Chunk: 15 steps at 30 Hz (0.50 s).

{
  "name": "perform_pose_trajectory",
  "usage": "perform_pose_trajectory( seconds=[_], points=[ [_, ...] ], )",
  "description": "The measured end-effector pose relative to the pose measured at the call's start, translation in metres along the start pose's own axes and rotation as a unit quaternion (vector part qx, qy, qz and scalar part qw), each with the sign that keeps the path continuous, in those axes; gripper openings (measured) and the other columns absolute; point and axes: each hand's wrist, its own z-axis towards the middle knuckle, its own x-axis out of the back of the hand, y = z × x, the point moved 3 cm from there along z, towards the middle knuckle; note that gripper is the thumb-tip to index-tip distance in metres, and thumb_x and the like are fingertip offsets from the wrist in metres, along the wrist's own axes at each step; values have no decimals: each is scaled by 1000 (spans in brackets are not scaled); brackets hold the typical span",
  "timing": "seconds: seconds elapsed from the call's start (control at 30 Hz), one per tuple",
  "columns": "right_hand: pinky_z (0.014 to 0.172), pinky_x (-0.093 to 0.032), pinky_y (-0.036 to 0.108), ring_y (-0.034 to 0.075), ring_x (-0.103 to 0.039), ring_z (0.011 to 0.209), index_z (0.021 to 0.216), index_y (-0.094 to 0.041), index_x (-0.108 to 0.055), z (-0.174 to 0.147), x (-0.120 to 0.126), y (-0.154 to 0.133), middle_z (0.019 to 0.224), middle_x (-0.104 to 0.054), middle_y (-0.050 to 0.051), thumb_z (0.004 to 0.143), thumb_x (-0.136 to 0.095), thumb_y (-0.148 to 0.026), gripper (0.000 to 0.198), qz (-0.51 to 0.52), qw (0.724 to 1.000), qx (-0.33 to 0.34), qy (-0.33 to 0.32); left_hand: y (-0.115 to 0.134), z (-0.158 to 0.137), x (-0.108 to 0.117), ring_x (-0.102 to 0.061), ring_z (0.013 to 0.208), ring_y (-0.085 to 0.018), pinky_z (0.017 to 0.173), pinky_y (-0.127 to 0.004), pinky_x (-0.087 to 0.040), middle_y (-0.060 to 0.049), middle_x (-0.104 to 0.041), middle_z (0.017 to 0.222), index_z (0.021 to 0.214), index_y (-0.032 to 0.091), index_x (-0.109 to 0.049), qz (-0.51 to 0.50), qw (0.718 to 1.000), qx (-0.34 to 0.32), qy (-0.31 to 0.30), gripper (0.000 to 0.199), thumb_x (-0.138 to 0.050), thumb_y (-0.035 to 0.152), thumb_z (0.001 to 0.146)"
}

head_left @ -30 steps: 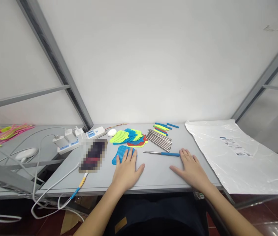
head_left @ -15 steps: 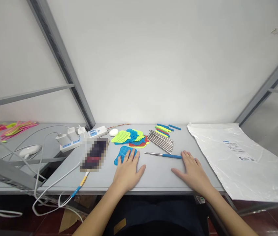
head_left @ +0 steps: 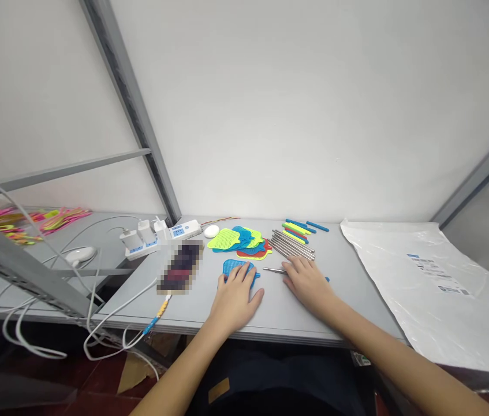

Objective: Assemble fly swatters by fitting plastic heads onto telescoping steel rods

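My left hand (head_left: 236, 297) lies open over a blue perforated fly swatter head (head_left: 232, 266), fingertips resting on it and thumb spread out. My right hand (head_left: 309, 283) is curled over a telescopic fly swatter handle. The thin metal end of that handle (head_left: 272, 270) sticks out to the left, and a bit of its blue grip shows at the right; the palm and fingers hide the middle. Just beyond the right fingers lies a bundle of metal rods (head_left: 291, 244). Yellow, blue and red swatter heads (head_left: 229, 240) overlap in a pile behind the left hand.
Blue, yellow and red grip tubes (head_left: 298, 231) lie near the wall. A phone-like pixelated object (head_left: 181, 268) with a cable, a power strip (head_left: 186, 230) and a white round object (head_left: 212, 231) are on the left. A white plastic package (head_left: 400, 277) covers the right side.
My right hand has moved left from beside the blue grip onto the handle, covering most of it. My left hand stays on the blue swatter head. The camera view has turned slightly left.
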Motion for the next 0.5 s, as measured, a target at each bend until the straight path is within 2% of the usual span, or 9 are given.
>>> perform_pose_trajectory(
  seconds=[0.13,0.23,0.37,0.5],
  points=[
    [85,-38,38,25,-51,102,102,-17,-62,24,-9,-10,107,-61,11,94,-45,-20,19,10,999,44,-14,1,-1,3,-33,134,-29,101,-52,-29,-6,-40,148,138,27,-43,-15,1000,2,6,50,-42,47,92],
    [82,-37,36,23,-51,95,91,-17,-62,29,-13,-13,97,-61,10,96,-40,-17,22,18,998,55,-16,1,-2,5,-36,130,-29,96,-50,-33,-5,-44,145,133,31,-49,-43,999,-4,10,44,-43,45,92],
    [77,-37,34,21,-52,87,92,-16,-60,23,-17,-13,90,-61,8,97,-36,-17,24,34,998,41,-11,2,-2,6,-41,124,-28,91,-47,-34,-3,-52,139,119,34,-60,-87,996,-6,13,31,-45,41,94],
    [67,-35,30,17,-54,79,97,-18,-57,14,-14,-13,85,-60,4,99,-33,-16,24,56,998,27,-12,8,0,7,-47,116,-26,88,-46,-33,-2,-59,130,104,30,-66,-106,994,-18,24,24,-45,33,94]
  ],
)
